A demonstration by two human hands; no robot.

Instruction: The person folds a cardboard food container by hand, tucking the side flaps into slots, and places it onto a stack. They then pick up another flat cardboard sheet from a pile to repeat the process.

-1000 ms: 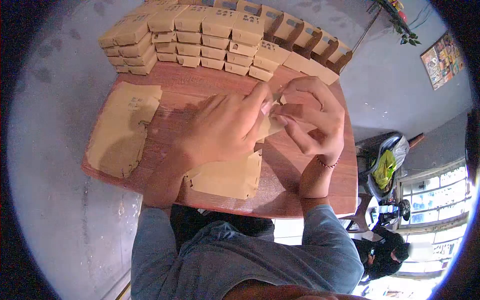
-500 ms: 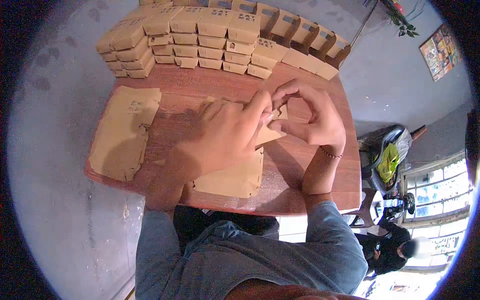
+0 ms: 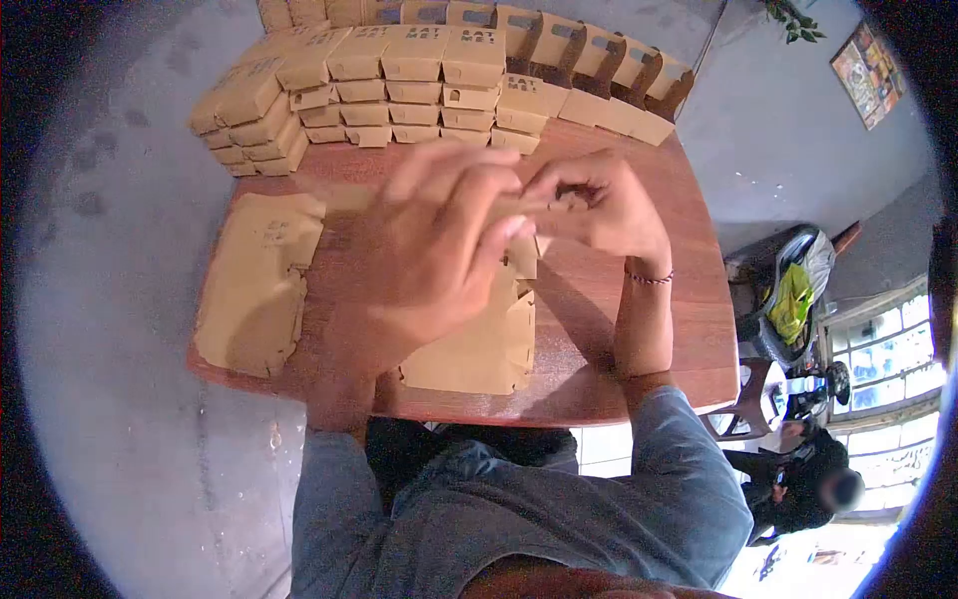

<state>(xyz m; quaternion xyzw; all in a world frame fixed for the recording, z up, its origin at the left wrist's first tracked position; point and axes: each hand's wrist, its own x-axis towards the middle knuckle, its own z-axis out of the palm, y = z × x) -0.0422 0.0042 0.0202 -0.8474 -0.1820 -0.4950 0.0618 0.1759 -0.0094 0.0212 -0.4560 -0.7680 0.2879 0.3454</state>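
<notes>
A partly folded brown cardboard box (image 3: 469, 349) lies in front of me on the table, its lower panel flat and slotted along the edges. Over its upper part is my left hand (image 3: 439, 245), somewhat blurred, with thumb and fingers closing on the box's raised edge. My right hand (image 3: 609, 205) pinches the same edge from the right, fingers curled. Both hands hide most of the upper panel and the exact fold between them. To the left, a flat cardboard box blank (image 3: 254, 285) with printed lettering rests on the wood.
Several stacked closed boxes (image 3: 414, 60) marked "EAT ME!" line the table's far side. Open boxes (image 3: 619, 105) stand in a row to their right. The reddish wooden table (image 3: 689, 329) ends close to my body. A person (image 3: 798, 484) is at the far right, near windows.
My left hand has turned and its fingers have lifted at the box's edge. The right hand's fingers have curled in tighter. The camera view has shifted slightly.
</notes>
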